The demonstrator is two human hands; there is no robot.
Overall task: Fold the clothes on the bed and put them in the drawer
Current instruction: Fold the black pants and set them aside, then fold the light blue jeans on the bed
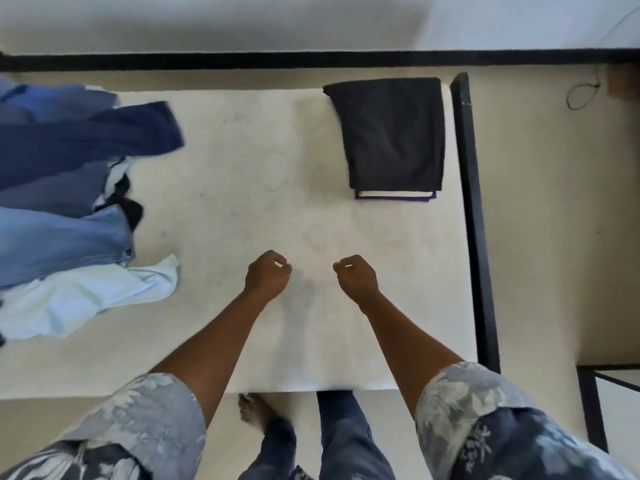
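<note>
Mattress (242, 202) white, black-framed; left grip (266, 275) and right grip (356, 277) curled, empty, above it.

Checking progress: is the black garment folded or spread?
Folded: the black garment lies as a neat rectangle, layers visible at its near edge.

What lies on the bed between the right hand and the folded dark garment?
Nothing lies there: the head view shows only bare mattress between the right hand and the folded dark garment.
</note>
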